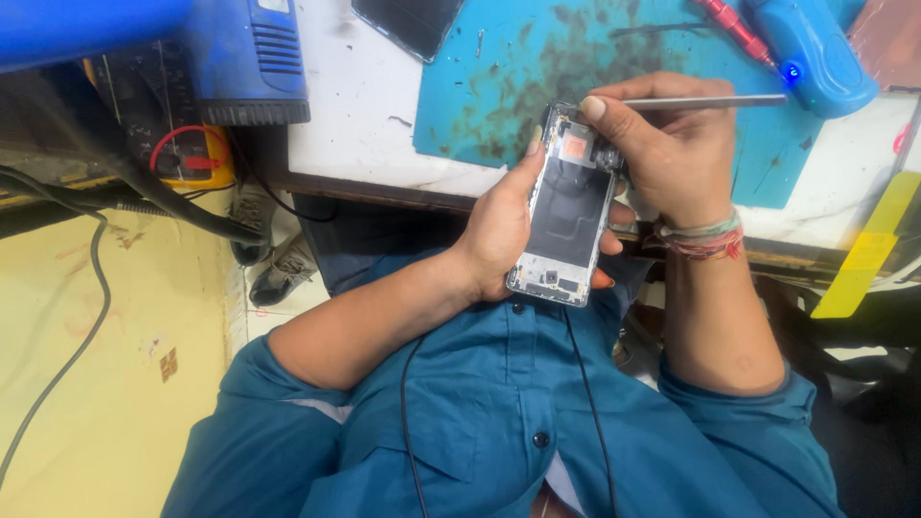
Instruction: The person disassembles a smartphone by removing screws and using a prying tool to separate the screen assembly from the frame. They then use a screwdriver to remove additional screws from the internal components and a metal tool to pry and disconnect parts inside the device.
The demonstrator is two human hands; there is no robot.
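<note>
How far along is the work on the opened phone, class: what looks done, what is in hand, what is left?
Done: the phone lies open, its back cover off and inner parts bare. In hand: the left hand cradles it while the right hand holds a thin metal tool at the phone's top corner. Left: it remains uncovered; a dark flat panel lies apart on the bench.

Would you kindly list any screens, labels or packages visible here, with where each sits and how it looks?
Dark glass panel: on the white bench top, upper middle, cut off by the frame; flat, black, rounded corner; likely a phone screen.
Opened phone: held in the left hand, back removed; silver frame, black centre, copper patch near the top. The right hand holds a metal tool at its top.
Yellow strip: bench edge, right; plain as far as visible.
No packages visible.
</note>
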